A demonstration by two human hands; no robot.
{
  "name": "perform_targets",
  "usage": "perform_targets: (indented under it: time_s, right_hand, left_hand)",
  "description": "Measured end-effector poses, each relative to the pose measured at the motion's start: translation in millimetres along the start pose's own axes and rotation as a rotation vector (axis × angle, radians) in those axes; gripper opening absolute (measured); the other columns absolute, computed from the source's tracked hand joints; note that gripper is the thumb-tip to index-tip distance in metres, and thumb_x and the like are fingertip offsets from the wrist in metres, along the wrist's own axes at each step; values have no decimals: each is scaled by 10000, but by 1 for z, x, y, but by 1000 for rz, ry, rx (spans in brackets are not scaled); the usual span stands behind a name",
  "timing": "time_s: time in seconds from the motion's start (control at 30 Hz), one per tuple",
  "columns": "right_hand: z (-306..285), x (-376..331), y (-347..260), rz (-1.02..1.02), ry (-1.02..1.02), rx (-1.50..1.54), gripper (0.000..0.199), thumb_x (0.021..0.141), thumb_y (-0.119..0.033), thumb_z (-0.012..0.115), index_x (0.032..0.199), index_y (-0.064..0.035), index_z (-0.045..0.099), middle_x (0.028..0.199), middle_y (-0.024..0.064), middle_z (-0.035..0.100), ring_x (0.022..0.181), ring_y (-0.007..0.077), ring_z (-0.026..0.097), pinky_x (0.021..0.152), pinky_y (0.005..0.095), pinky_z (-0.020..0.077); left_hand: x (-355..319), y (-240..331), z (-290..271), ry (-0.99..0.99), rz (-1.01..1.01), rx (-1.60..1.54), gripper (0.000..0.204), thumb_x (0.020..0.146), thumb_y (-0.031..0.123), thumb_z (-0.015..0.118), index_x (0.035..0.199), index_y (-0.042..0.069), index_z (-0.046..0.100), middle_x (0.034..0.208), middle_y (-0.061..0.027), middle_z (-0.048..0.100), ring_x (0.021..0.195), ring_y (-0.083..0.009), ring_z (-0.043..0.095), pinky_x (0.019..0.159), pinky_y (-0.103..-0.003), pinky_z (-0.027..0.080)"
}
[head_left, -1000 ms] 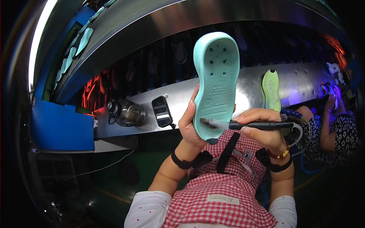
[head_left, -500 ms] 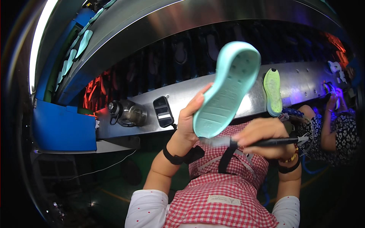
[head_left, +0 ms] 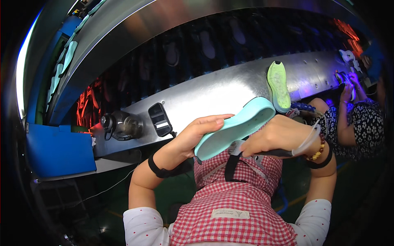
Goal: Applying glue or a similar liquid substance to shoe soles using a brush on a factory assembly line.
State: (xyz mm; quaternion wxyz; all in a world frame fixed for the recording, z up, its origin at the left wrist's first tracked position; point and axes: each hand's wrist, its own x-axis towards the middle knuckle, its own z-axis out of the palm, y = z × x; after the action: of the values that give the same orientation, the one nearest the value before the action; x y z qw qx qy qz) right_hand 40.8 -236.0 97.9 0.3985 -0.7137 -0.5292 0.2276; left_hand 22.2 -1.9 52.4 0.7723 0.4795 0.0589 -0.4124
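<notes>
A turquoise shoe sole (head_left: 223, 137) is tilted in front of my chest. My left hand (head_left: 199, 133) grips its left edge, thumb and fingers closed on the rim. In my right hand (head_left: 277, 137) is a brush (head_left: 235, 147) with a dark handle and a pale head. The brush head is at the sole's lower edge; whether it touches is hard to tell. My right fingers are wrapped round the handle and hide part of it. Just beyond the right hand, a yellow-green sole (head_left: 279, 86) lies on the metal ledge (head_left: 209, 96).
A dark phone-like device (head_left: 160, 119) and a transparent bottle (head_left: 125, 126) stand on the ledge to the left. Behind it runs a dark conveyor carrying soles (head_left: 206, 45). More turquoise soles (head_left: 69, 55) line the far left. Another person's hands (head_left: 348, 91) work at the right.
The turquoise sole has come down and tilted over, its inner face now seen at a slant. My right hand with the brush has moved up along its lower edge. The view has shifted slightly.
</notes>
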Motion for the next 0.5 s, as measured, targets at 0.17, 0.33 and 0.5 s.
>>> perform_targets:
  time_s: [0.17, 0.33, 0.5]
  right_hand:
    - [-4, -5, 8, -6, 88, -36, 201, 754, -113, 586, 948, -75, 623, 949, 87, 639, 861, 231, 622, 725, 295, 501]
    - [-1, -19, 16, 140, 101, 13, 245, 743, -146, 614, 956, -25, 604, 925, 131, 629, 816, 277, 613, 706, 316, 486]
    - [22, 1, 12, 260, 317, 574, 203, 748, -38, 608, 947, -1, 627, 865, 101, 653, 731, 100, 600, 643, 219, 470]
  left_hand:
    - [-4, 2, -2, 18, 42, -47, 436, 861, 240, 515, 1209, -16, 459, 1125, -141, 540, 961, -178, 562, 830, -263, 456]
    - [-5, 0, -11, 146, 54, 21, 488, 846, 223, 511, 1240, -43, 399, 1173, -185, 497, 1014, -225, 548, 870, -296, 449]
    - [10, -12, -12, 44, 151, -278, 544, 830, 228, 487, 1285, -24, 328, 1210, -186, 465, 1066, -260, 515, 908, -357, 430]
